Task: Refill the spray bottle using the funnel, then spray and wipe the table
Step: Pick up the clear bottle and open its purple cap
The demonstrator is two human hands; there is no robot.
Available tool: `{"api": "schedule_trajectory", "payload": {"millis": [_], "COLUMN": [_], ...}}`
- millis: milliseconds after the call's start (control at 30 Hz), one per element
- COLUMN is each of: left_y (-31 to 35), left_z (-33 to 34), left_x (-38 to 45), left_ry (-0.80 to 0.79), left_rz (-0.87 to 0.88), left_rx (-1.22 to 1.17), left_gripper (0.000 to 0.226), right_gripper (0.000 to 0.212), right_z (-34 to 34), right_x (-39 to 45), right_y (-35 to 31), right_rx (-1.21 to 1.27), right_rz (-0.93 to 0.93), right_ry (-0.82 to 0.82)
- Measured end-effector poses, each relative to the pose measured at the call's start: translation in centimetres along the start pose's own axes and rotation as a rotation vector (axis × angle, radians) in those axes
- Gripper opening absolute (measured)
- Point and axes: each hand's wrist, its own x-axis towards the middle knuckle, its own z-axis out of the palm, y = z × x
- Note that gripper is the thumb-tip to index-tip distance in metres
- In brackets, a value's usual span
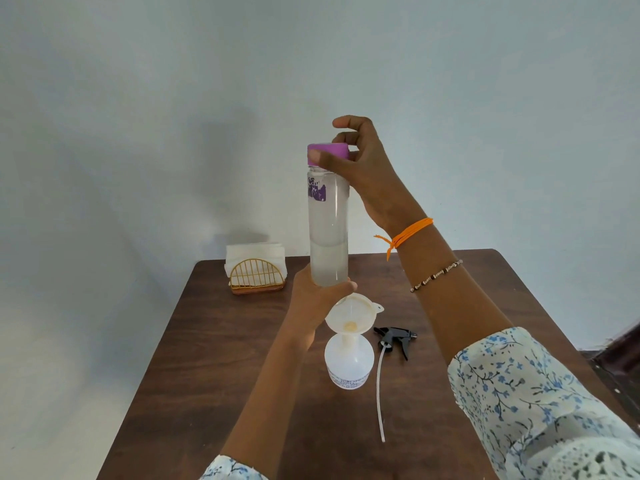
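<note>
On the brown table [214,358], spray bottle [348,363] stands upright, funnel [351,315] seated in its neck, trigger head [394,337] lying just beside. Above, left hand [317,299] grips the water bottle [328,230] base; right hand [360,161] pinches its purple cap [328,153]. Pouring, spraying and wiping remain, judging by the cap on. Spray bottle's fill level indiscernible. Napkin holder [256,275] stands at rear.
</note>
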Motion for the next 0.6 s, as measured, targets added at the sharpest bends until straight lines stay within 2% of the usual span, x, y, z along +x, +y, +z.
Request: {"api": "schedule_trajectory", "payload": {"millis": [67, 167, 233, 300, 400, 467, 533, 600], "left_y": [0.05, 0.12, 0.12, 0.19, 0.27, 0.33, 0.38, 0.4], "left_z": [0.01, -0.01, -0.04, -0.04, 0.02, 0.09, 0.14, 0.16], "left_x": [-0.02, -0.03, 0.01, 0.0, 0.02, -0.03, -0.1, -0.14], "left_ry": [-0.004, -0.012, -0.017, -0.018, -0.012, -0.013, -0.01, -0.008], "left_rz": [-0.004, -0.016, -0.013, -0.006, -0.01, -0.016, -0.025, -0.028], "left_rx": [0.008, 0.007, 0.035, 0.054, 0.072, 0.082, 0.084, 0.086], "left_gripper": [0.031, 0.024, 0.028, 0.03, 0.035, 0.038, 0.04, 0.038], "right_gripper": [0.046, 0.025, 0.022, 0.028, 0.052, 0.06, 0.062, 0.055], "right_z": [0.0, -0.46, -0.71, -0.41, 0.16, 0.02, -0.37, -0.7], "right_x": [-0.17, -0.3, -0.25, -0.3, -0.42, -0.46, -0.44, -0.72], "right_y": [-0.05, -0.09, -0.23, -0.35, -0.02, 0.15, 0.24, 0.25], "right_rx": [0.038, 0.205, 0.247, 0.201, 0.1, 0.13, 0.222, 0.323], "right_rz": [0.003, 0.005, -0.02, -0.04, -0.049, -0.029, 0.019, 0.032], "right_ry": [-0.006, -0.121, -0.169, -0.128, 0.026, 0.092, 0.088, 0.013]}}
